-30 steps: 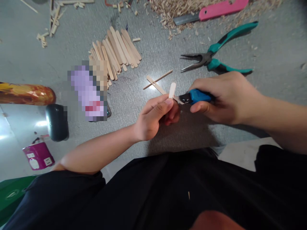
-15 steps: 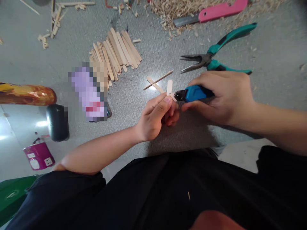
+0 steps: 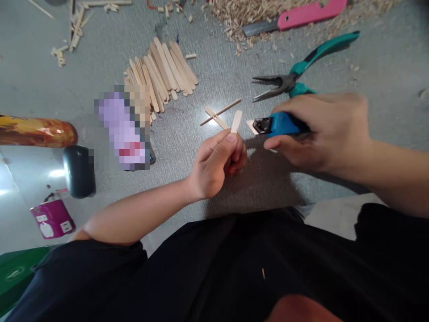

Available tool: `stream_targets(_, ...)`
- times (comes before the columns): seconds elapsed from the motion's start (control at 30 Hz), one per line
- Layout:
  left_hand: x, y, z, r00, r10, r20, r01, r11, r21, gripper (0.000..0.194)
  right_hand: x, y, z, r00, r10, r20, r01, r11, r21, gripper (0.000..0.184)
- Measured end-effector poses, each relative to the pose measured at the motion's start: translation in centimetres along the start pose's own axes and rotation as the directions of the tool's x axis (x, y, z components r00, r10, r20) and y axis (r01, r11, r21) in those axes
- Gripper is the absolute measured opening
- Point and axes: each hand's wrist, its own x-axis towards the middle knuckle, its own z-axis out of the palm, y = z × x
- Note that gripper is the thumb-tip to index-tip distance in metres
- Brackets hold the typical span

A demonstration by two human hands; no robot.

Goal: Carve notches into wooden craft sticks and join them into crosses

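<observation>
Pinched between the thumb and fingers of my left hand (image 3: 217, 158) is a wooden craft stick (image 3: 236, 120), its rounded end sticking up; the rest is hidden by my fingers. My right hand (image 3: 321, 129) grips a blue utility knife (image 3: 283, 124), whose short blade (image 3: 252, 126) points left toward the stick with a gap between. Just beyond my left hand, a thin wooden strip (image 3: 229, 105) lies crossed over another craft stick (image 3: 219, 120) on the table. Green-handled long-nose pliers (image 3: 286, 82) lie open behind my right hand.
A pile of craft sticks (image 3: 164, 74) lies beyond a blurred purple object (image 3: 122, 127). Wood shavings (image 3: 231, 20) surround a pink-handled saw or blade (image 3: 311, 15). At left are a printed cylinder (image 3: 40, 131), a dark rounded case (image 3: 79, 172) and a magenta adapter (image 3: 53, 219).
My right hand has drawn the utility knife right, away from the craft stick, uncovering its blade. The stick in my left hand has tilted slightly to the right.
</observation>
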Motion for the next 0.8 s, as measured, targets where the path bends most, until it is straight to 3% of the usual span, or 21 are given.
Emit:
stream_targets(0.33,0.1,0.4,0.0,0.999,-0.029,0.038,0.03,0.999,-0.029,0.063,-0.2,0.5,0.6,0.994,-0.042,0.098,0.039,0.999,0.033,0.08)
stream_targets(0.5,-0.1,0.1,-0.2,0.997,-0.046,0.067,0.047,0.999,-0.008,0.066,-0.2,0.2,0.1,0.984,-0.06,0.166,0.05,0.997,0.067,0.073)
stream_targets(0.67,-0.3,-0.1,-0.1,0.993,-0.011,0.114,0.007,0.999,0.034,0.069,-0.1,-0.6,-0.5,0.95,-0.045,0.309,-0.02,0.979,0.204,0.067)
stream_targets(0.8,-0.4,0.1,0.1,0.992,-0.009,0.125,0.0,0.997,0.074,0.07,-0.5,-1.3,-0.4,0.959,-0.014,0.284,-0.09,0.932,0.351,0.07)
